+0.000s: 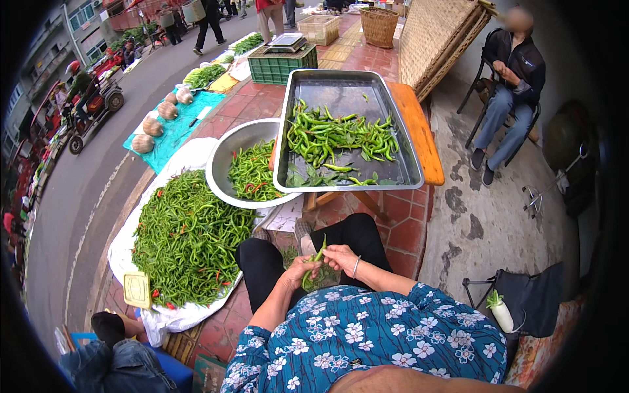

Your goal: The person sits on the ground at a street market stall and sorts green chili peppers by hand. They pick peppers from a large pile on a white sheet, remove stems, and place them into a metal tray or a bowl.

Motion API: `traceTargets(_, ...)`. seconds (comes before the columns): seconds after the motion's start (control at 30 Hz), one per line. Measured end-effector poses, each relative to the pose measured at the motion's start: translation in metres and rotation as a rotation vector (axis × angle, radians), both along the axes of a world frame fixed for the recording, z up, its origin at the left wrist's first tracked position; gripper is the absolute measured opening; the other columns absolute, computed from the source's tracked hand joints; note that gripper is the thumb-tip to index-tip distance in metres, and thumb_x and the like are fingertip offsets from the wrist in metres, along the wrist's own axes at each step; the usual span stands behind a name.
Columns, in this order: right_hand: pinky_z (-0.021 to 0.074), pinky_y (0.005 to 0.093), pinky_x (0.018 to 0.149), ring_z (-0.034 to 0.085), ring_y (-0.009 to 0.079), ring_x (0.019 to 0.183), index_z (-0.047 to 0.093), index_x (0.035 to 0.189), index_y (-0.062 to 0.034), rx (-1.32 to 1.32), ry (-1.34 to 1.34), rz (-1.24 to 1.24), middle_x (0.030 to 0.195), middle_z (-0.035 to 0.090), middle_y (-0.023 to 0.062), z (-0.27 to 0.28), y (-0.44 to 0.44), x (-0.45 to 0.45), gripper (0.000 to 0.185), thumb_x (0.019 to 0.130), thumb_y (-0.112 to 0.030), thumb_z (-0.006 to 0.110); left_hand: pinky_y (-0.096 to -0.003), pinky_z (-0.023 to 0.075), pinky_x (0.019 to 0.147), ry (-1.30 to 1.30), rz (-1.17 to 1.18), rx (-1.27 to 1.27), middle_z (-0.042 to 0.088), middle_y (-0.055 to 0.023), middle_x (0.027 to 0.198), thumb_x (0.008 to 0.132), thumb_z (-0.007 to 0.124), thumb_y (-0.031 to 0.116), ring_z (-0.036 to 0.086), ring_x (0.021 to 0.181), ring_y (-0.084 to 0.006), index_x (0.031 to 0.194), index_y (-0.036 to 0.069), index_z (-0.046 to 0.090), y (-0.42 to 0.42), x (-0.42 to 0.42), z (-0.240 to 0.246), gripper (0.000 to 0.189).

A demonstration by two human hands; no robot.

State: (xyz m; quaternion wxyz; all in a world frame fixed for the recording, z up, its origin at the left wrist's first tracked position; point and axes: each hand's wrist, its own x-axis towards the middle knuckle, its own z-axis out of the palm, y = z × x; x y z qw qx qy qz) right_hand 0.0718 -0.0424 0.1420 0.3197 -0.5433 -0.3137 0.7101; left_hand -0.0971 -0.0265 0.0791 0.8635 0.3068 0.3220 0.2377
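Note:
My left hand (299,271) and my right hand (340,257) are close together above my lap, with long green chili peppers (318,256) between their fingers. A bracelet circles my right wrist. Before me a rectangular metal tray (348,186) bears a heap of green chilies (339,135) and some loose leaves, on an orange wooden stool (415,132). Left of it stands a round metal basin (218,167) with green and a few red chilies (253,172). Further left, a large pile of chilies (186,240) lies on a white sheet (159,324).
A yellowish plastic lid or box (136,290) rests at the pile's edge. Someone in jeans (120,366) sits at lower left; another person (511,93) sits on a chair at right. Behind the tray are a green crate (282,69) with a scale and leaning woven panels (437,44). A folding chair (533,299) holds a white radish (501,314).

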Motion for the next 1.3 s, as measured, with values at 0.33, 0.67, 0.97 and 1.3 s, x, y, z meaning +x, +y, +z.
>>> traceTargets(0.33, 0.0278, 0.0147, 0.039, 0.038, 0.0035, 0.044, 0.057, 0.076, -0.0002, -0.094, 0.341, -0.093, 0.059, 0.048, -0.0005, 0.008, 0.012, 0.019, 0.014, 0.078, -0.014, 0.056, -0.0232, 0.0359, 0.044, -0.186, -0.169, -0.113, 0.045, -0.0038, 0.054, 0.075, 0.058, 0.011, 0.042, 0.045, -0.0115, 0.086, -0.003, 0.053, -0.005, -0.002, 0.006, 0.019)
traceTargets(0.67, 0.0457, 0.0407, 0.064, 0.057, 0.0320, 0.071, 0.059, 0.077, -0.0064, 0.605, -1.111, 0.341, 0.071, 0.059, 0.0156, 0.001, 0.009, 0.024, 0.014, 0.069, -0.017, 0.057, -0.0223, 0.0382, 0.042, -0.034, -0.106, -0.177, 0.048, -0.0046, 0.057, 0.075, 0.053, 0.008, 0.048, 0.047, -0.0134, 0.086, 0.001, 0.052, -0.002, 0.001, -0.009, 0.013)
traceTargets(0.97, 0.0438, 0.0354, 0.056, 0.056, 0.0284, 0.063, 0.057, 0.084, -0.0036, 1.245, -0.889, -0.094, 0.072, 0.057, 0.0122, 0.136, 0.071, 0.024, 0.016, 0.071, -0.012, 0.056, -0.0236, 0.0392, 0.041, 0.148, 0.171, -0.106, 0.051, -0.0034, 0.061, 0.074, 0.051, 0.003, 0.049, 0.046, -0.0137, 0.077, 0.004, 0.052, 0.002, 0.004, -0.035, 0.003)
traceTargets(1.3, 0.0431, 0.0368, 0.075, 0.053, 0.0306, 0.085, 0.059, 0.101, -0.0177, 0.960, -1.107, 0.418, 0.088, 0.054, 0.0143, 0.113, 0.203, 0.022, 0.038, 0.063, -0.020, 0.057, -0.0248, 0.0342, 0.037, 0.302, 0.069, -0.103, 0.045, -0.0044, 0.048, 0.075, 0.060, 0.015, 0.044, 0.038, -0.0141, 0.067, 0.004, 0.052, 0.000, 0.010, -0.029, 0.017)
